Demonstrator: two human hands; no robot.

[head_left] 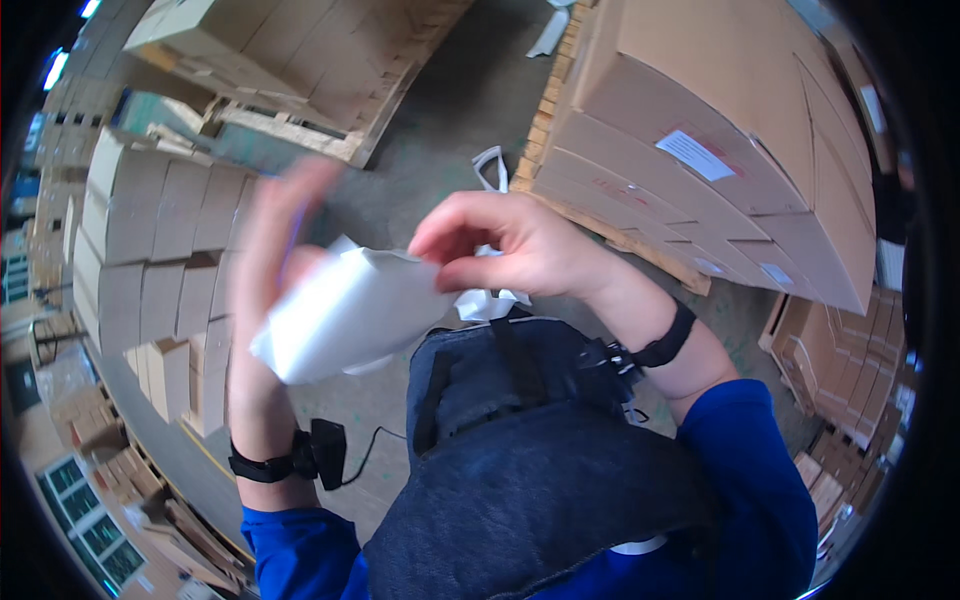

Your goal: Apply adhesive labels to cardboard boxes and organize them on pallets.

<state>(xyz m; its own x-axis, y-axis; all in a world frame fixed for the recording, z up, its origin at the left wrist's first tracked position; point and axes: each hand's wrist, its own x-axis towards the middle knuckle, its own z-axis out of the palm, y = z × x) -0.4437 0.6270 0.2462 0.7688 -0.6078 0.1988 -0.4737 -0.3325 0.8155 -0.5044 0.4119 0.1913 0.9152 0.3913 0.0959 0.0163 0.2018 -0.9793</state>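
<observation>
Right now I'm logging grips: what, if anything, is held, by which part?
The right hand pinches a smooth white sheet by its right end; whether the blurred left hand grips it is unclear.

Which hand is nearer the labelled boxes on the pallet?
Right. The right hand, pinching the white sheet, is left of the boxes; the left hand is farther left, by the sheet's left side.

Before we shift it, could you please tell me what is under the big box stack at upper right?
A wooden pallet shows along two sides of the stack; its middle, and anything beneath, is covered.
</observation>
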